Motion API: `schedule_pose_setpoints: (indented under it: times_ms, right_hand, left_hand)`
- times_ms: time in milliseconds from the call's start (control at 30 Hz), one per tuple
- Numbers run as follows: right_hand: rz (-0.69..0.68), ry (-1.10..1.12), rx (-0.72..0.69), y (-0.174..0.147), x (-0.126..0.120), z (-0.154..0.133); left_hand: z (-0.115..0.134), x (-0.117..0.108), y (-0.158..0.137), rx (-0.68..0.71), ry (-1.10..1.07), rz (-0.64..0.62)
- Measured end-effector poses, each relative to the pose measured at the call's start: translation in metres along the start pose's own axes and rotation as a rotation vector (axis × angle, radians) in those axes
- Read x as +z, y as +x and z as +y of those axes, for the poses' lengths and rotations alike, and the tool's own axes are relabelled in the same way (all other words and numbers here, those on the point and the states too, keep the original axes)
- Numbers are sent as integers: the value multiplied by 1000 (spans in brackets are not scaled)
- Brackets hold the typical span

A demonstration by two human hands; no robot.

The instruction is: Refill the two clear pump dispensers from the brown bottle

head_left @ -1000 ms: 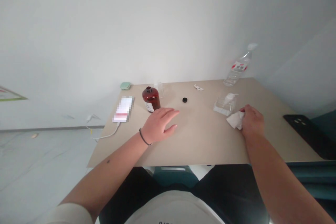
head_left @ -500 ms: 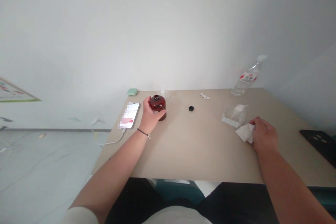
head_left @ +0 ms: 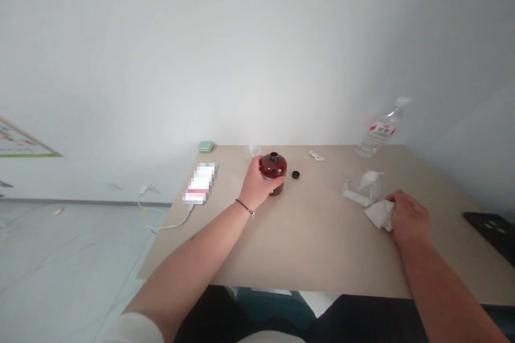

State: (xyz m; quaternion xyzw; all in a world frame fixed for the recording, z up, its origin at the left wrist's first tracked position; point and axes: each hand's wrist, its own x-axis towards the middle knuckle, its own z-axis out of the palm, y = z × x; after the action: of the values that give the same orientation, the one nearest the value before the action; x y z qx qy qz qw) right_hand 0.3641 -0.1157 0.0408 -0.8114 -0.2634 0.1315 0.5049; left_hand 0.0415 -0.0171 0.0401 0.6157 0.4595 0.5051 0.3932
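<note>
My left hand [head_left: 257, 182] is wrapped round a dark red-brown glass bottle [head_left: 274, 165]. The bottle is upright and its narrow neck has no cap on it. Just to its right a small black cap [head_left: 295, 174] lies on the table [head_left: 322, 246]. At the right, my right hand [head_left: 409, 218] is closed on a crumpled white tissue [head_left: 380, 214] and rests low at the tabletop. Beyond the tissue stands a clear plastic box [head_left: 358, 193] with white tissue [head_left: 370, 177] at it.
A phone [head_left: 200, 182] on a white cable [head_left: 177, 224] lies at the left, with a green case [head_left: 205, 147] behind. Near the wall are a clear container [head_left: 252, 151], a white scrap [head_left: 316, 156] and a water bottle [head_left: 378, 131]. A black object [head_left: 493, 233] lies far right.
My left hand has carried the red-brown bottle to the right, close to the black cap. My right hand stays on the tissue in about the same place. The view has tilted slightly.
</note>
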Motion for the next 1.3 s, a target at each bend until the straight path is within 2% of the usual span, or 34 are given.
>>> schedule_pose_setpoints:
  times_ms: [100, 233, 400, 533, 667, 733, 800, 833, 900, 1000, 1033, 1133, 1300]
  right_hand:
    - [-5, -1, -4, 3, 1, 4]
    - [-11, 0, -18, 8, 3, 13]
    - [-20, 1, -44, 9, 3, 18]
    - [-21, 0, -46, 11, 3, 20]
    - [-26, 1, -36, 12, 2, 20]
    - [-30, -1, -22, 11, 2, 18]
    - [-33, -2, -8, 10, 1, 15]
    - [-33, -3, -4, 9, 0, 13]
    - [-35, -7, -2, 7, 0, 10]
    - [-37, -14, -1, 6, -1, 7]
    - [-36, -17, 1, 6, -1, 6]
    - [-30, -17, 6, 6, -1, 6]
    - [-53, -7, 9, 5, -3, 6]
  left_hand:
    - [6, 22, 15, -1, 5, -8]
    - [10, 44, 36, -33, 73, 48]
    - [2, 59, 55, -51, 118, 92]
    - [-7, 63, 55, -52, 95, 68]
    - [-7, 45, 34, 55, 120, 85]
    - [-8, 25, 22, 195, 68, 96]
    - [-11, 2, 20, 271, 71, 173]
    - [-14, -11, 23, 249, 89, 230]
    - [-23, -33, 36, 104, 128, 308]
    - [-39, -54, 63, -89, 218, 189]
    - [-45, -58, 71, -140, 221, 116]
    - [-55, -60, 88, -209, 209, 30]
    - [-58, -55, 96, -241, 219, -24]
